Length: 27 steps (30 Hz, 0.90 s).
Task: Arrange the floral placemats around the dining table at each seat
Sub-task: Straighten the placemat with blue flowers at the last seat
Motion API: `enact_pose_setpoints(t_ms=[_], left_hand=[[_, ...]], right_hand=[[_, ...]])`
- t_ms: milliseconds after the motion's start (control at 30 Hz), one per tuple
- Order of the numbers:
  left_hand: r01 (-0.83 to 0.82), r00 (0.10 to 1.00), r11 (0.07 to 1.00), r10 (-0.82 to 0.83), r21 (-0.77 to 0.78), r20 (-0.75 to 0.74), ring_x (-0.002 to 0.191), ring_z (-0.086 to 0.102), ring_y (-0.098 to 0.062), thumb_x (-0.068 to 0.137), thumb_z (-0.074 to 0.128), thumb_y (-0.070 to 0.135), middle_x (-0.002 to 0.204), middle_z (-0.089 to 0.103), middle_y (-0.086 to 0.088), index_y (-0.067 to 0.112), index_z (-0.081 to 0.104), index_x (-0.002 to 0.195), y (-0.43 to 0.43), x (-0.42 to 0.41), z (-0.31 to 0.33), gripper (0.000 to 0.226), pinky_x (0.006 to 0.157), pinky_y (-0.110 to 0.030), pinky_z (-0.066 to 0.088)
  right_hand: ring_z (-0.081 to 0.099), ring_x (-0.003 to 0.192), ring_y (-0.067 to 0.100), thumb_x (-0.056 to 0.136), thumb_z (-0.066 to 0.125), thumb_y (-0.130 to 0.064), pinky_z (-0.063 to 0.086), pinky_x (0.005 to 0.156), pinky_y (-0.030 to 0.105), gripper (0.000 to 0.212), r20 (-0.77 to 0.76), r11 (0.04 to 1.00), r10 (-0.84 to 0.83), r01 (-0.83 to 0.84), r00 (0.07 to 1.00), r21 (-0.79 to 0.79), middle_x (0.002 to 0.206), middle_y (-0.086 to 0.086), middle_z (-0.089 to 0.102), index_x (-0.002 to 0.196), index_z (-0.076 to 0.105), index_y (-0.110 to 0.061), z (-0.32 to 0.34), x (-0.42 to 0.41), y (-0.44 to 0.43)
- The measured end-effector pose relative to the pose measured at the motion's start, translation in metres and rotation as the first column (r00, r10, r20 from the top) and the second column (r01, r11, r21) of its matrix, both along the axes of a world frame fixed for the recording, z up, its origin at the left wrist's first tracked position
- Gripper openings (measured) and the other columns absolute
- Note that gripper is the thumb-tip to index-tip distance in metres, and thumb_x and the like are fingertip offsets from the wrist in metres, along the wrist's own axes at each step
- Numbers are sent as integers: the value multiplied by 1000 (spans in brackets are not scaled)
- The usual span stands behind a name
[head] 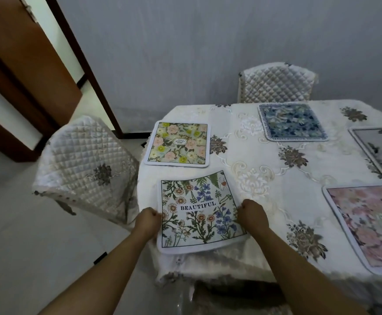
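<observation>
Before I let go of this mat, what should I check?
1. Grip: left hand and right hand hold the BEAUTIFUL mat by its side edges: ok.
2. Flat on the tablecloth: near edge looks raised, with shadow beneath: not ok.
3. Square to the table edge: sits skewed: not ok.
4. Clear of the yellow-and-pink mat: a gap shows: ok.
5. Chair lined up at this seat: cannot tell.
</observation>
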<state>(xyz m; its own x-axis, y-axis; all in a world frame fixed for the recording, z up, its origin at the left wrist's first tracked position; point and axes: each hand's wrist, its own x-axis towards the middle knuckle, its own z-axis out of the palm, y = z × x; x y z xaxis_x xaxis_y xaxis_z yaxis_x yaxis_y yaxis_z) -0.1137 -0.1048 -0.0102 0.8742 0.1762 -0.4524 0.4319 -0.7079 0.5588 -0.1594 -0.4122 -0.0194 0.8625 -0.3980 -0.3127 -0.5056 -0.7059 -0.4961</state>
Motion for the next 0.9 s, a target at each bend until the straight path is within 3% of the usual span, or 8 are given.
enact_pose_setpoints(t_ms=[233, 467, 600, 700, 900], left_hand=[[239, 967, 971, -239, 13, 87, 60, 50, -20, 93, 55, 23, 66, 58, -7, 18, 47, 55, -60, -5, 30, 40, 49, -27, 30], [297, 948, 953, -301, 56, 103, 74, 64, -33, 91, 49, 19, 77, 68, -18, 15, 44, 51, -130, -28, 20, 41, 59, -29, 38], [275, 953, 957, -284, 90, 107, 80, 63, -30, 94, 49, 20, 92, 71, -17, 13, 56, 69, -160, -39, 9, 27, 65, -29, 42], [227, 962, 967, -241, 116, 129, 73, 58, -24, 95, 48, 18, 94, 71, -15, 15, 57, 78, -175, -51, 0, 20, 60, -27, 40], [162, 977, 975, -179, 150, 113, 82, 62, -27, 96, 48, 22, 97, 71, -11, 12, 65, 95, -176, -65, -17, 20, 69, -31, 46]], right_hand=[[61, 86, 33, 88, 53, -17, 40, 65, 31, 17, 23, 985, -146, 147, 989, -93, 88, 16, 66, 72, 51, -11, 55, -50, -60], [60, 78, 30, 89, 54, -18, 34, 57, 29, 22, 15, 976, -206, 207, 978, -69, 72, 7, 57, 69, 52, -10, 40, -78, -130], [54, 70, 25, 90, 53, -16, 32, 55, 28, 21, -10, 988, -147, 147, 989, -45, 76, 12, 62, 72, 56, -6, 13, -81, -162], [60, 77, 29, 91, 55, -17, 34, 61, 27, 20, -24, 996, -88, 88, 996, -25, 84, 17, 66, 74, 55, -6, -4, -82, -175], [64, 88, 34, 93, 52, -20, 41, 68, 29, 21, -77, 1000, 3, -2, 997, 9, 90, 19, 68, 78, 59, -6, -26, -80, -178]])
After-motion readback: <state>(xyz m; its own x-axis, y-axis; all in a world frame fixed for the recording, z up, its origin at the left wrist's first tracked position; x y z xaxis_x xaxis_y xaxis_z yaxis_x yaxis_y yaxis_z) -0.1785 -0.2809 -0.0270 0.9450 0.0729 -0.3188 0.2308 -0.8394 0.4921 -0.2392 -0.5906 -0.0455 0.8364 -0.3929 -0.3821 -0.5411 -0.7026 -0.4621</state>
